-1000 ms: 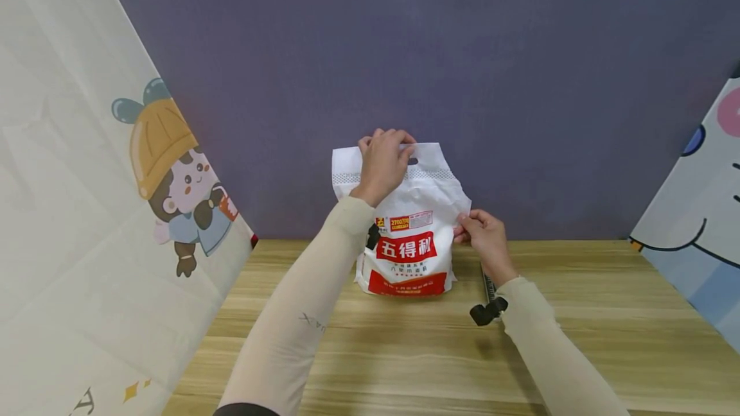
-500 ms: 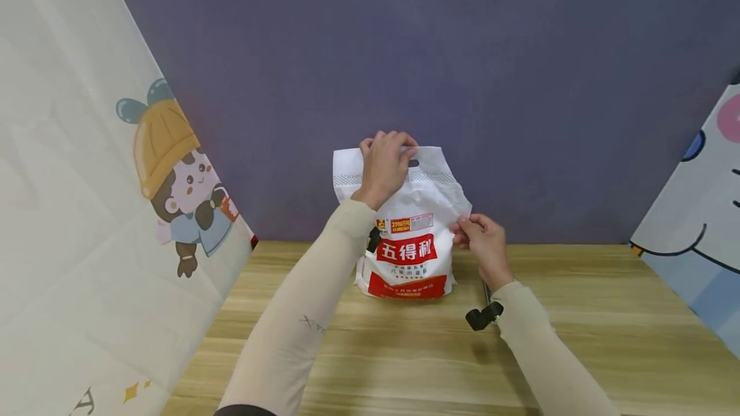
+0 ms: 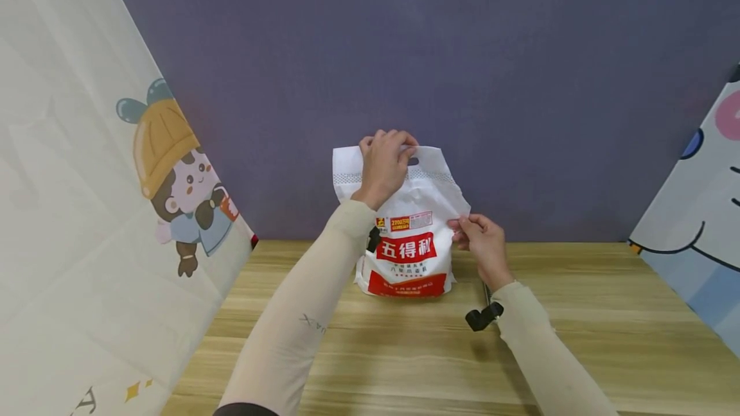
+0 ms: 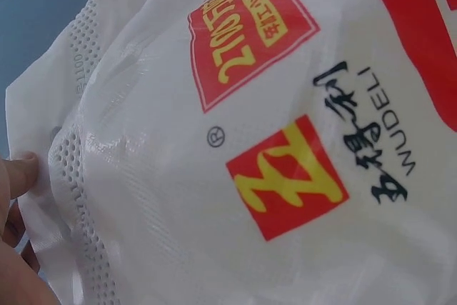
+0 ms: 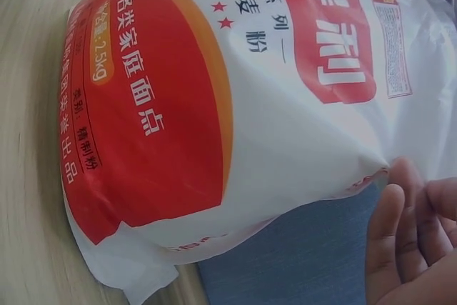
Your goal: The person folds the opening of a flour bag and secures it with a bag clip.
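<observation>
A white and red bag of flour [image 3: 407, 249] stands upright on the wooden table, close to the dark back panel. My left hand [image 3: 383, 169] grips its white top band beside the slotted handle hole. In the left wrist view the thumb presses on the front of that band, by the dotted strip; part of the hand lies outside the picture. At the bag's right side, my right hand [image 3: 485, 246] pinches the plastic edge between thumb and fingers. The right wrist view shows the fingertips of this hand [image 5: 414, 241] at a pulled-out fold, with the flour bag [image 5: 193, 119] bulging below.
A thin dark object [image 3: 487, 292] lies on the table [image 3: 590, 326], mostly hidden under the right wrist. The dark panel [image 3: 520, 82] rises right behind the bag. A printed white sheet [image 3: 75, 178] borders the left side, another [image 3: 688, 230] the right.
The right hand has shifted slightly left, its fingertips a little further onto the bag's side. The left hand keeps its grip, and the bag stands where it was.
</observation>
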Demonstrator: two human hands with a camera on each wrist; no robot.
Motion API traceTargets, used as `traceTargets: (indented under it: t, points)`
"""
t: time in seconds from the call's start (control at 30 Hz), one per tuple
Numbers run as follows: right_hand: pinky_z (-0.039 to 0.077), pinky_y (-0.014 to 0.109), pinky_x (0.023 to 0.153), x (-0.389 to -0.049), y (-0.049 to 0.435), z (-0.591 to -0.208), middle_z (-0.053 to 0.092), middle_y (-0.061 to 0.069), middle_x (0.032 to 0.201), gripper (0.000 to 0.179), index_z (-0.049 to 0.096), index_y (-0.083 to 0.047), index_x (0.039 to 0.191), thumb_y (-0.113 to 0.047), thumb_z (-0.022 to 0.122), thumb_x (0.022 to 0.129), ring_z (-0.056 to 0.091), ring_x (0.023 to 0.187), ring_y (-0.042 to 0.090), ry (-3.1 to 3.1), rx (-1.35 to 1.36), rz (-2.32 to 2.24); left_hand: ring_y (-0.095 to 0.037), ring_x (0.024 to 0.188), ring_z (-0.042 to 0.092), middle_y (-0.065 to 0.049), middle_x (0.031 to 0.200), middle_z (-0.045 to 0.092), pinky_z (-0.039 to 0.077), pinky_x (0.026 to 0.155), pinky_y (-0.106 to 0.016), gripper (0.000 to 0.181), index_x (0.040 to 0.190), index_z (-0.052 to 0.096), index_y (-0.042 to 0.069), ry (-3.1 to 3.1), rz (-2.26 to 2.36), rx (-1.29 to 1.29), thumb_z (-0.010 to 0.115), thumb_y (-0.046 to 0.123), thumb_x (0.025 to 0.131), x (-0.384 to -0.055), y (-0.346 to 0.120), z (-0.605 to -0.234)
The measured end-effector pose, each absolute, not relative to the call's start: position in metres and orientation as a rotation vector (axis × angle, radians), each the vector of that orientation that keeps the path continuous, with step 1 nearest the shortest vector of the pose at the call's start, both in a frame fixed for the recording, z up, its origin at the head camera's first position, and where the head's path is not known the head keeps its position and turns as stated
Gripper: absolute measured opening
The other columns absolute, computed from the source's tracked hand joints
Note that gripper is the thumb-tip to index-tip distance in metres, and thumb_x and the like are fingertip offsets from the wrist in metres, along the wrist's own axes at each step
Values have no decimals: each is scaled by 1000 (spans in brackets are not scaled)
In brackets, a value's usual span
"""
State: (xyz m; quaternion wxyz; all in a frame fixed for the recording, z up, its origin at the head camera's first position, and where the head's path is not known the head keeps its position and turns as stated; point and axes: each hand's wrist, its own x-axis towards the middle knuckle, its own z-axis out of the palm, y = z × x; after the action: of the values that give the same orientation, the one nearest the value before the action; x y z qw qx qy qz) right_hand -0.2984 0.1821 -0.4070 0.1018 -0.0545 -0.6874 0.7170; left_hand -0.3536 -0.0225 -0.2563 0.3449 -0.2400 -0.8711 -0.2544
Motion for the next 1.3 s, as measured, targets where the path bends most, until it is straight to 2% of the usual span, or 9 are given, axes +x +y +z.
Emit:
traceTargets:
  t: [0.17, 0.47, 0.7, 0.9, 1.13, 1.3]
  points:
    - [58, 22, 67, -297, 182, -406, 76, -16, 92, 30, 61, -3, 124, -27, 56, 106, 68, 72, 4, -2056, -173, 2109, -20, 105, 60, 4, 107, 76, 30, 110, -48, 11, 103, 75, 19, -2242, -668, -627, 66, 23, 100, -354, -22, -257]
    - [59, 23, 70, -297, 184, -406, 78, -9, 107, 34, 59, -3, 129, -28, 50, 109, 69, 78, 4, -2111, -164, 2091, -20, 104, 60, 4, 107, 76, 30, 109, -47, 11, 102, 75, 19, -2221, -688, -630, 66, 24, 100, -356, -23, -258]
    - [60, 27, 74, -296, 189, -406, 79, -13, 103, 31, 61, -11, 125, -32, 44, 110, 71, 81, 9, -2061, -109, 2202, -18, 101, 58, 6, 105, 76, 31, 108, -47, 12, 102, 76, 21, -2200, -684, -636, 66, 24, 100, -357, -24, -260]
    - [59, 25, 72, -295, 191, -405, 79, -13, 100, 37, 61, -10, 125, -35, 36, 112, 71, 78, 8, -2051, -92, 2235, -18, 100, 58, 6, 105, 76, 31, 108, -47, 13, 102, 77, 21, -2206, -690, -644, 65, 25, 101, -356, -25, -259]
    - [60, 26, 73, -295, 189, -408, 78, -17, 96, 43, 59, -7, 129, -41, 40, 110, 70, 77, 6, -2033, -93, 2216, -17, 98, 56, 7, 104, 76, 30, 109, -47, 14, 104, 78, 22, -2202, -694, -658, 65, 25, 100, -356, -26, -260]
    - [61, 28, 76, -295, 189, -409, 79, -15, 98, 42, 62, -9, 125, -43, 43, 109, 70, 78, 7, -2028, -84, 2222, -16, 97, 56, 7, 104, 76, 30, 108, -47, 14, 104, 78, 22, -2200, -685, -651, 65, 26, 101, -356, -27, -261]
